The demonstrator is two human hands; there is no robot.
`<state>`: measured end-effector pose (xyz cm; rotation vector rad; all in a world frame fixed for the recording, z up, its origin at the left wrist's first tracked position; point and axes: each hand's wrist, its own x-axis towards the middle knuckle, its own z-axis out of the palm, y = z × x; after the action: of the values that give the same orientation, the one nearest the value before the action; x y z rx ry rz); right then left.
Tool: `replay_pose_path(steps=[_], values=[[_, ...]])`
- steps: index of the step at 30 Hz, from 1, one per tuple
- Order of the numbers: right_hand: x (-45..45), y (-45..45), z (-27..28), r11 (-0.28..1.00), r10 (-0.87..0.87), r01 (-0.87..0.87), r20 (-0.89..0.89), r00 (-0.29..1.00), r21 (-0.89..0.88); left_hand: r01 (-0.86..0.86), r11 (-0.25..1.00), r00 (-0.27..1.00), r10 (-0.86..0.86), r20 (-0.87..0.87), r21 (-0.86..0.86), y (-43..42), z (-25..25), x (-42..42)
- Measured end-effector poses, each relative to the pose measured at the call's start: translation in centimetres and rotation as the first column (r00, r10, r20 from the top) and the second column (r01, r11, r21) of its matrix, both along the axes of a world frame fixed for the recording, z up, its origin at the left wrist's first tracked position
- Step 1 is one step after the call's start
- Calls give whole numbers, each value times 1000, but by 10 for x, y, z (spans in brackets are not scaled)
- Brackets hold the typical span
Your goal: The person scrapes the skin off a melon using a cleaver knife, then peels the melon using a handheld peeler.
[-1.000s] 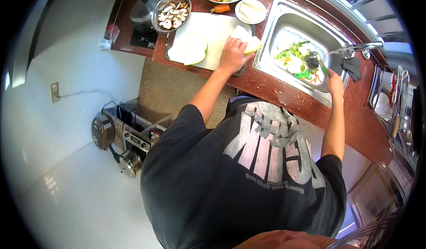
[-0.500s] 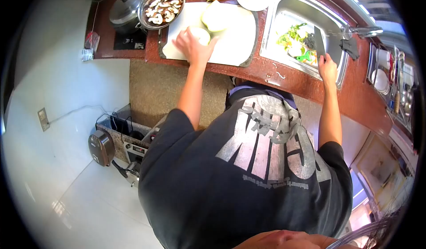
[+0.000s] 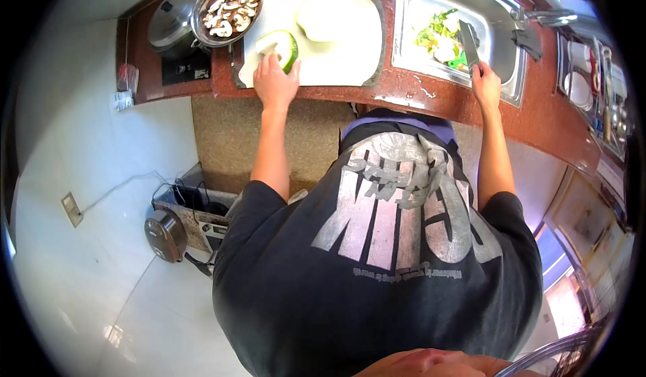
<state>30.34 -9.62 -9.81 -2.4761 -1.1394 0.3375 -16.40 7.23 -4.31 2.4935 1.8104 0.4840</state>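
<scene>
Left hand (image 3: 274,84) spreads at six o'clock of the gourd piece (image 3: 274,41), probably firm, slick, best held by rind (image 3: 292,51); right hand (image 3: 486,84) grips knife (image 3: 469,43).

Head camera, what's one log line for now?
left hand: touching green-rinded pale vegetable piece on white cutting board; right hand: holding grey-bladed knife over steel sink
</scene>
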Motion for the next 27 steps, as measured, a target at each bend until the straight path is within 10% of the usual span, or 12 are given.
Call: replay_pose_path(steps=[8,15,27], values=[[-45,-12,-7,928,245,-296,225,943,227,26,994,998,-21,54,-107,-12,1,1],[-96,14,-27,633,753,-774,236,614,-4,-133,976,989,121,-82,-172,-31,10,43],[-120,63,-24,415,824,-871,297,482,263,-466,798,883,448,-141,-383,3,-3,56]])
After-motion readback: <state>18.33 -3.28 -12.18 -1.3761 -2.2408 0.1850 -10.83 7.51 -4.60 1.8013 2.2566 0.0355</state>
